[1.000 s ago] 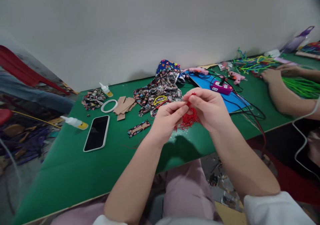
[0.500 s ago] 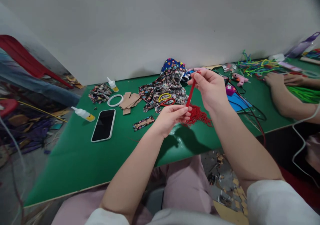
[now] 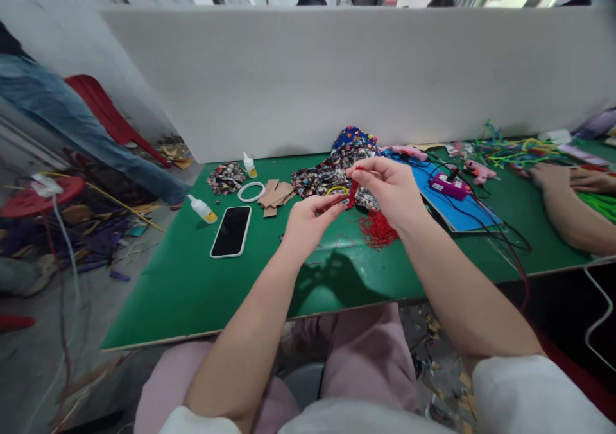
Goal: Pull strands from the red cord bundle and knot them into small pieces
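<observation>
Above the green table, my right hand [image 3: 385,187] pinches the upper end of a short red strip [image 3: 353,193]. I cannot tell whether the strip is ribbon or gathered thread. Thumb and fingers of my left hand [image 3: 310,222] close at its lower end. The strip hangs slightly bent between the two hands. Below my right hand lies a tangled heap of red thread [image 3: 378,230]. Behind my fingers is dark floral fabric [image 3: 312,180], with the yellow handle of scissors [image 3: 337,190] partly hidden by my left hand.
On the left are a phone [image 3: 231,232], glue bottles [image 3: 202,209], a white ring [image 3: 251,192] and cardboard pieces [image 3: 275,196]. A purple box [image 3: 450,185] with cables rests on a blue folder [image 3: 474,216] at right. Beyond it are a co-worker's arms [image 3: 563,206]. A white partition [image 3: 289,81] stands behind.
My view has tilted up and shifted left, showing more beyond the partition. My hands have come closer together, and the red strip has gone from taut to slightly bent.
</observation>
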Available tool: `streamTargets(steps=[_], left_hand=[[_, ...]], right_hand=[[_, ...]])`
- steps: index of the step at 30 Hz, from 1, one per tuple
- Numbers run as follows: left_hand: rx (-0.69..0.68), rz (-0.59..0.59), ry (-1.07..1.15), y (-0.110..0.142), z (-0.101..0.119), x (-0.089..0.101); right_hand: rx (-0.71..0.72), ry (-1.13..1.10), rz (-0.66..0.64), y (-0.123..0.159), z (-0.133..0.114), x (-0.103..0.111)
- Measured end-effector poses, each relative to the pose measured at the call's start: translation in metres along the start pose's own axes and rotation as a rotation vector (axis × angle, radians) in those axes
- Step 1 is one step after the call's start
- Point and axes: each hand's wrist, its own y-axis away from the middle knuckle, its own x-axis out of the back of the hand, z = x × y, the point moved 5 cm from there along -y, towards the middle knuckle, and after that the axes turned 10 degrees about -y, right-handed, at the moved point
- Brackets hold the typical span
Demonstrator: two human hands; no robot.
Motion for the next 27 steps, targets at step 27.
streamTargets(steps=[27], left_hand=[[0.159, 0.091, 0.164, 0.045, -0.007, 0.053]], right_hand=[[-0.258, -0.381, 0.114, 0.035, 0.027, -0.054]])
